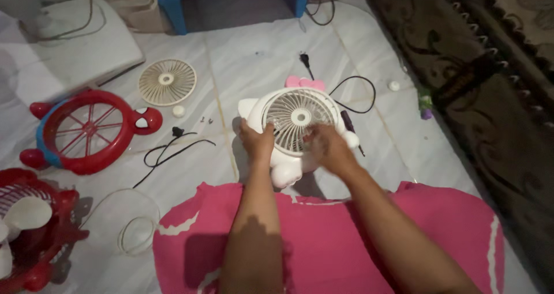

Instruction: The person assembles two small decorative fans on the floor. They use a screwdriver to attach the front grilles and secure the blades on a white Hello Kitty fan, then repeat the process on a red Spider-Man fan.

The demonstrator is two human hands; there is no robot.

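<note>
Two hands grip a white cat-shaped fan (297, 126) with a pink bow at the centre of the frame, the left hand (257, 142) clasping its left rim and the right hand (326, 147) pressed on the grille's lower right, while a red fan housing (86, 131) lies at left.

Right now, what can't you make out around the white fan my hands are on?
- White cat-shaped fan, head view: lower grille hidden by the left hand and motion-blurred right hand.
- Small screws: too small to count.
- Red fan: cut off by the left edge.
</note>
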